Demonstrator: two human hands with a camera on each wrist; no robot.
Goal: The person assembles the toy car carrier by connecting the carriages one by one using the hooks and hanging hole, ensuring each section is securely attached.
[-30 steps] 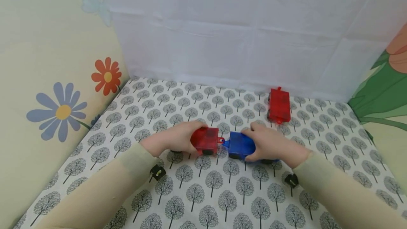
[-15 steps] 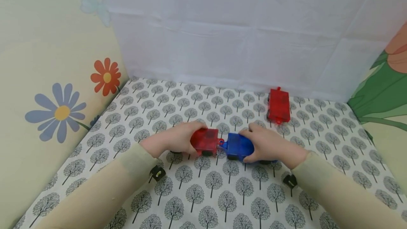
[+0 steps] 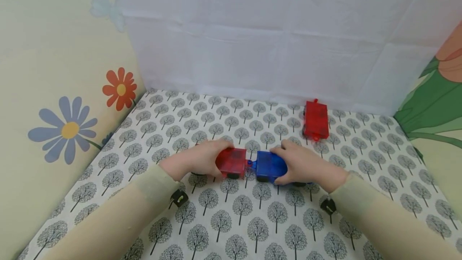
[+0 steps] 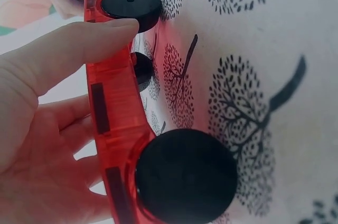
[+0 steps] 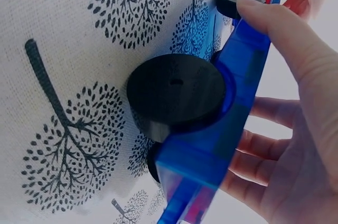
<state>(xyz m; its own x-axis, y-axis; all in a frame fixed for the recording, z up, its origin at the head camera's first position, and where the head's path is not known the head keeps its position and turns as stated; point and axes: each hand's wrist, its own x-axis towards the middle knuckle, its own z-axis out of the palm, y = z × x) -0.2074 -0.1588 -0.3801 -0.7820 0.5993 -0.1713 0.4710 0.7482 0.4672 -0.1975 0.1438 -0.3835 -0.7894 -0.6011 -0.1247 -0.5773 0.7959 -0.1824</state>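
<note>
My left hand (image 3: 203, 156) grips a see-through red toy car base (image 3: 232, 161) with black wheels, thumb on the near side and fingers over the far side. In the left wrist view the thumb lies along the red base (image 4: 113, 108) beside a wheel. My right hand (image 3: 304, 164) holds a matching blue toy car base (image 3: 268, 164) the same way. Its thumb rests near the front wheel of the blue base (image 5: 227, 108) in the right wrist view. Between the hands the two couplings (image 3: 251, 164) meet end to end; whether they are hooked cannot be told.
A second red car base (image 3: 317, 120) stands at the back right, near the white cloth backdrop (image 3: 223, 51). A tree-print cloth (image 3: 231, 220) covers the table. Flower-painted walls (image 3: 65, 63) flank it left and right.
The blue base has shifted slightly left toward the red one. The couplings now overlap more closely, and both hands keep their grip. The red base at the back has not moved.
</note>
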